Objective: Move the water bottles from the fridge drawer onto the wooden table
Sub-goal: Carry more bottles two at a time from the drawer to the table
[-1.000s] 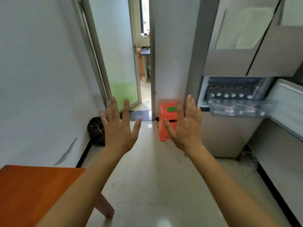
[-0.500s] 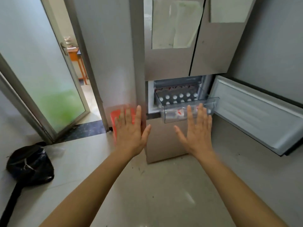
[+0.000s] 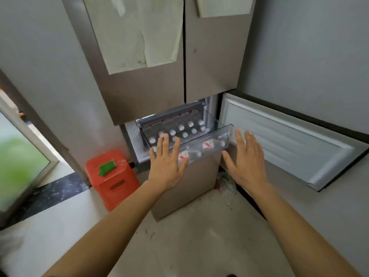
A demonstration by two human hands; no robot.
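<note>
Hands, left and right, spread flat, empty, before fridge drawer of water bottles

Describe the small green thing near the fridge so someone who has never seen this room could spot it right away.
Start at the tall grey fridge with its lower drawer pulled open. On the floor just left of it stands an orange plastic stool. The green piece lies flat on the stool's top, the only green item on the orange surface.

Both forearms bare to the frame edge, no sleeves showing. Left hand and right hand bare: no gloves, rings, watch.
</note>
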